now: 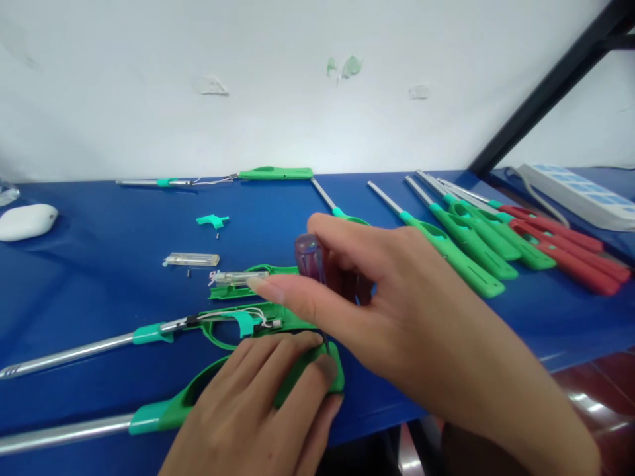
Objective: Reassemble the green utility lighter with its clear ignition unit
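Observation:
My left hand (268,410) presses down on a green gas lighter (171,411) lying along the table's front edge, its silver barrel pointing left. In my right hand (377,291) is a screwdriver (310,256) with a purplish clear handle, held upright. Its shaft reaches down to the handle end of that lighter, between my left fingers; the very tip is hidden. Just beyond lies an opened lighter (149,334) with wires and a teal trigger (242,322) exposed. Behind it is the other green handle half (231,291), with a clear fuel tank (238,278) in it.
A loose fuel tank (193,260), a teal trigger piece (213,221) and small screws lie at centre left. Several green lighters (456,261) and red lighters (570,254) lie right, near a power strip (585,195). A white case (28,221) sits far left.

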Available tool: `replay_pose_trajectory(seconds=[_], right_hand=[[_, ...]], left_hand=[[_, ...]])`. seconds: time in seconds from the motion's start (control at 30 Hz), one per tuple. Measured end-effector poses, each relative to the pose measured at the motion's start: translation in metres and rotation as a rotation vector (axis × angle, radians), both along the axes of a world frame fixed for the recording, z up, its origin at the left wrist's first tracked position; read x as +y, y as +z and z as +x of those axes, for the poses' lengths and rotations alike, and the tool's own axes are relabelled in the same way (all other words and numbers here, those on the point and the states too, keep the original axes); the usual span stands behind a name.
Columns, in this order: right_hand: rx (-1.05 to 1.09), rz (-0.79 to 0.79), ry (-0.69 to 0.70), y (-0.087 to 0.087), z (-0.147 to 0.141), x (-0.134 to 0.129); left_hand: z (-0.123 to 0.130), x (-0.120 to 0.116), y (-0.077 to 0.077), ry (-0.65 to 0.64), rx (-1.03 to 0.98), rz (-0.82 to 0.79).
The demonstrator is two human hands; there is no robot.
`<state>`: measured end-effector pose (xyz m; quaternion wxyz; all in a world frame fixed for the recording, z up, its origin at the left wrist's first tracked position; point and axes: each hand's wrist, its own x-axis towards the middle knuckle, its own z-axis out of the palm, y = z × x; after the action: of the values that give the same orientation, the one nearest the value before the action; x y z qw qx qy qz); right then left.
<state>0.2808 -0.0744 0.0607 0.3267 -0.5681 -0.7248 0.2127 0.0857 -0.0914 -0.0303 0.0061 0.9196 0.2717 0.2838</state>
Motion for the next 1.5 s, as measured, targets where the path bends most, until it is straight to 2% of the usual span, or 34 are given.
replay_pose_trajectory(seconds=[0.2,0.43,0.6,1.0,1.23,1.5], right_hand=[[-0.033,0.051,-0.021,-0.0017,-0.0023,0.0003],[-0.069,0.037,-0.037,-0.0027,-0.0027,0.0022],[-0.084,0.057,-0.003,-0.0055,-0.0043,0.0020],[-0.048,0.125,0.003,0.0000,0.0010,-0.0009],[0.075,0.126,0.096,0.0005,0.0032,-0.0064],[0.072,0.116,0.102,0.0019,0.0036,-0.0047]], left_hand=[[0.0018,-0.0016,0.0015,0.032,-0.008,0.028],[0.0017,-0.0015,0.0010,0.028,-0.014,0.047],[0.0033,-0.0032,-0.0007,0.042,-0.015,0.057],[-0.0004,-0.0001,0.0003,0.006,0.022,0.019],[-0.0011,0.0016,0.0005,-0.019,-0.025,0.002],[-0.0060,0.0028,-0.0013,-0.030,-0.024,-0.001]])
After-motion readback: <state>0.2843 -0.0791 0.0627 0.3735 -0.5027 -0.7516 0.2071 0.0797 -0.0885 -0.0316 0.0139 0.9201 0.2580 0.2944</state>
